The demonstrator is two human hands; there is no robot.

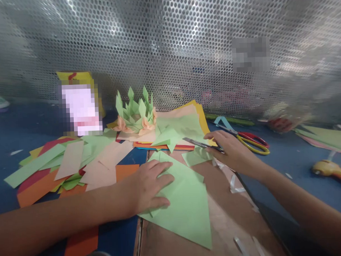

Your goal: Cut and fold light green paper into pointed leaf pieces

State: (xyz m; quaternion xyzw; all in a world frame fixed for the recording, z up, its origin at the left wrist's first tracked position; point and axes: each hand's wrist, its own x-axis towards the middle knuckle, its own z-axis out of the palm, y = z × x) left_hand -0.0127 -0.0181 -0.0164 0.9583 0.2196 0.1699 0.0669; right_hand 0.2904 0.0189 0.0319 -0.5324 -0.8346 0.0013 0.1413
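Observation:
My left hand (pixel 150 186) lies with its fingers spread on a large light-green paper sheet (pixel 187 206), which rests on a brown board (pixel 218 212). My right hand (pixel 230 150) is beyond the sheet to the right. Its thumb and fingers close around the dark end of a slim grey-bladed cutting tool (pixel 197 142); whether it is a craft knife or scissors is unclear. Under the blade are a small green paper piece (pixel 196 157) and a folded green paper shape (pixel 171 137). Behind stands a folded-paper crown-like ring (pixel 136 116) in green with peach pieces.
Mixed coloured paper scraps (pixel 71 157) cover the left. A stack of sheets (pixel 184 116) lies behind the board. Red-and-yellow-handled scissors (pixel 253 142) and a yellow-orange tool (pixel 328 169) are at the right. White strips (pixel 235 185) litter the board. A perforated metal wall (pixel 156 42) rises behind.

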